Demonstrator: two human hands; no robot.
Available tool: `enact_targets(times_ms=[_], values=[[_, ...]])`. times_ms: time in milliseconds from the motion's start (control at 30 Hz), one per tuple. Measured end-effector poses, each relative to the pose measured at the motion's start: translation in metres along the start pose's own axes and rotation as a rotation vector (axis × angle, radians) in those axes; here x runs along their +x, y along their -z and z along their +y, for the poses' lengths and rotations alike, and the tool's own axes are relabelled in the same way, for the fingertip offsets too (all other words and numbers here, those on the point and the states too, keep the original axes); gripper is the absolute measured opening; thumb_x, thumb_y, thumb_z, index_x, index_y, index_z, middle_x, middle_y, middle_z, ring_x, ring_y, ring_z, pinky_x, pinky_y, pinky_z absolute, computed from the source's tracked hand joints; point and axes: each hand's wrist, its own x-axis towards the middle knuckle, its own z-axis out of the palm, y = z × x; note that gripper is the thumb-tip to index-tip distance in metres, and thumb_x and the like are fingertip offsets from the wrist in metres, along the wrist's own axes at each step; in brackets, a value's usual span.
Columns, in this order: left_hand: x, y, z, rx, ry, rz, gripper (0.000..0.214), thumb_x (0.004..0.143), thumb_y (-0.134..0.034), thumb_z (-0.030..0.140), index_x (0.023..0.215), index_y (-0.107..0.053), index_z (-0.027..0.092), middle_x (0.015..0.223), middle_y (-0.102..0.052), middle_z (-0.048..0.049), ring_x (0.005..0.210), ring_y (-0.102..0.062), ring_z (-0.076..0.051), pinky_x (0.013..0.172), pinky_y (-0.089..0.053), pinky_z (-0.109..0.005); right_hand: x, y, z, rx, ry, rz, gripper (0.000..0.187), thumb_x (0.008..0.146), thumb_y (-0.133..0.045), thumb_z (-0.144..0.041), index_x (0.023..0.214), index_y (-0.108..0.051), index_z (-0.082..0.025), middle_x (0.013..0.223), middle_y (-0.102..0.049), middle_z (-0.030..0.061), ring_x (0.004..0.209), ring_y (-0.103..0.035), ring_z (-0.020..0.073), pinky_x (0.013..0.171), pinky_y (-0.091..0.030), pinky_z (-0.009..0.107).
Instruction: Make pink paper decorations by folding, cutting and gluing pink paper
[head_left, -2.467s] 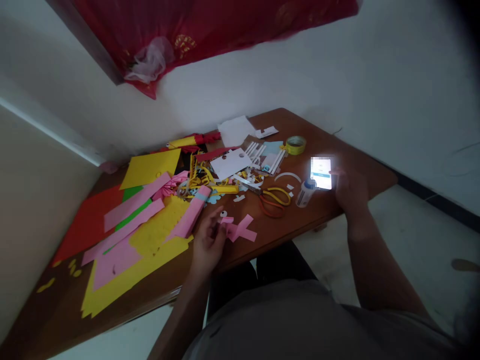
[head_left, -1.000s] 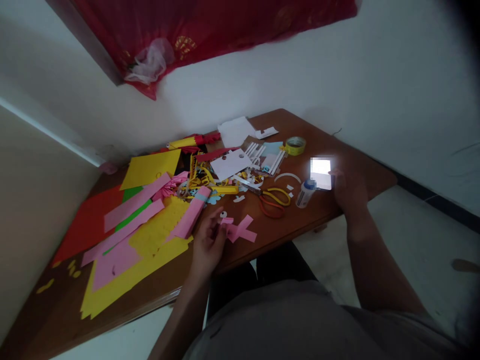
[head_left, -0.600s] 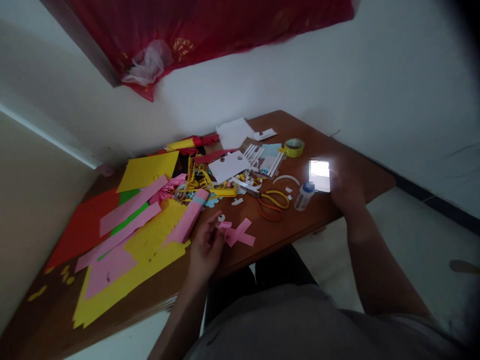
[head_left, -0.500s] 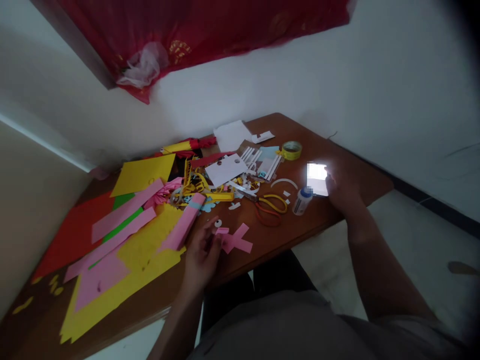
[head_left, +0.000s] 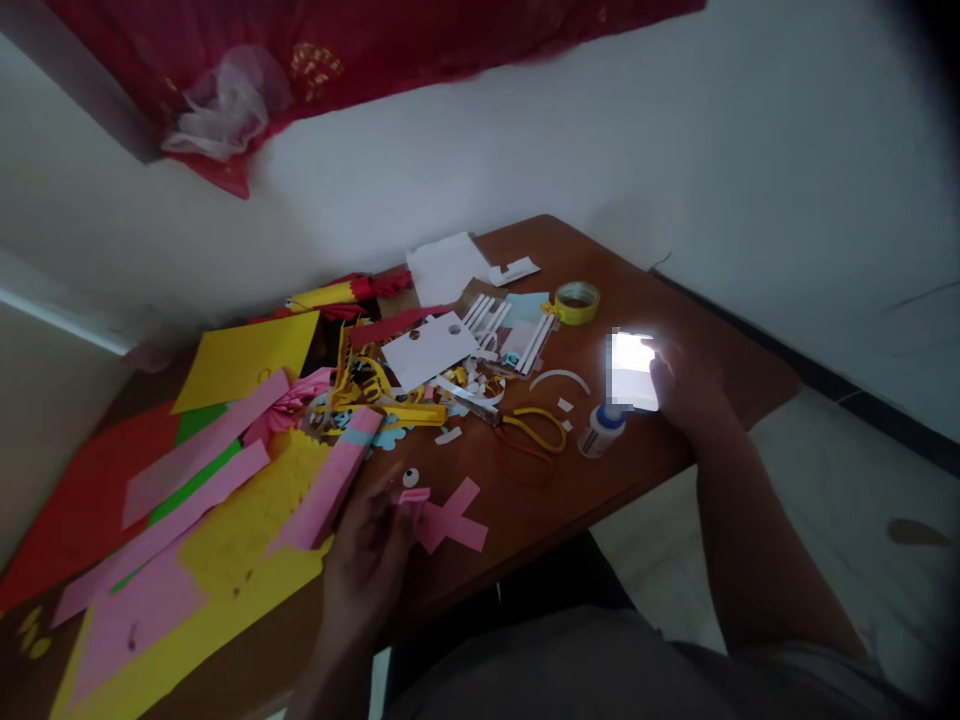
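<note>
My left hand (head_left: 369, 552) pinches one end of a pink paper cutout (head_left: 454, 520) between thumb and fingers, close to the table's front edge. The cutout has crossed strips at its far end and a folded piece near my thumb. A white paper eye with a black pupil (head_left: 410, 478) is just beyond my fingertips. On the right, my right hand (head_left: 681, 388) rests at the side of a brightly lit phone (head_left: 634, 370), a finger stretched over its screen. A glue bottle with a blue cap (head_left: 602, 432) stands near the phone's lower corner.
Orange-handled scissors (head_left: 529, 430) lie mid-table, beside paper scraps and a white sheet with holes (head_left: 429, 350). A roll of yellow tape (head_left: 577, 303) sits farther back. Yellow paper (head_left: 247, 350), pink strips (head_left: 206, 450) and red paper (head_left: 82, 480) cover the left side.
The view has shifted, so the table's contents appear lower and mostly farther left. My left hand still pinches the pink cutout, and my right hand remains at the phone.
</note>
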Motion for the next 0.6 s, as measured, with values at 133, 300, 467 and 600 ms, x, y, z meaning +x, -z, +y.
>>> enact_targets(times_ms=[133, 300, 467, 600], values=[[0.0018, 0.001, -0.0022, 0.033, -0.006, -0.001, 0.069, 0.094, -0.08, 0.069, 0.148, -0.071, 0.027, 0.138, -0.08, -0.0132, 0.122, -0.08, -0.033, 0.102, -0.07, -0.047, -0.0036, 0.0039, -0.0061, 0.041, -0.015, 0.002, 0.061, 0.112, -0.032, -0.045, 0.164, -0.059, -0.026, 0.162, -0.063, 0.0146, 0.15, -0.054, 0.037, 0.131, -0.032, 0.058], [0.0024, 0.002, -0.0018, 0.062, 0.017, -0.002, 0.073, 0.093, -0.081, 0.071, 0.151, -0.07, 0.027, 0.135, -0.082, -0.0127, 0.116, -0.082, -0.033, 0.096, -0.071, -0.044, -0.0065, 0.0065, -0.0096, 0.048, -0.02, 0.007, 0.062, 0.113, -0.031, -0.046, 0.163, -0.061, -0.027, 0.162, -0.063, 0.0141, 0.151, -0.053, 0.0374, 0.131, -0.033, 0.059], [0.0033, 0.0007, -0.0005, 0.054, 0.007, 0.001, 0.072, 0.093, -0.08, 0.072, 0.148, -0.071, 0.027, 0.136, -0.081, -0.0127, 0.116, -0.082, -0.032, 0.1, -0.07, -0.044, -0.0053, 0.004, -0.0062, 0.038, -0.03, -0.007, 0.059, 0.112, -0.035, -0.043, 0.162, -0.062, -0.028, 0.163, -0.062, 0.0147, 0.151, -0.052, 0.0384, 0.13, -0.033, 0.061], [0.0029, 0.0003, -0.0015, 0.04, -0.014, -0.012, 0.07, 0.094, -0.08, 0.07, 0.149, -0.07, 0.028, 0.141, -0.079, -0.0129, 0.121, -0.081, -0.033, 0.106, -0.068, -0.047, -0.0042, 0.0026, -0.0044, 0.034, -0.019, -0.003, 0.059, 0.112, -0.035, -0.042, 0.162, -0.062, -0.028, 0.162, -0.063, 0.015, 0.149, -0.053, 0.0382, 0.129, -0.032, 0.061]])
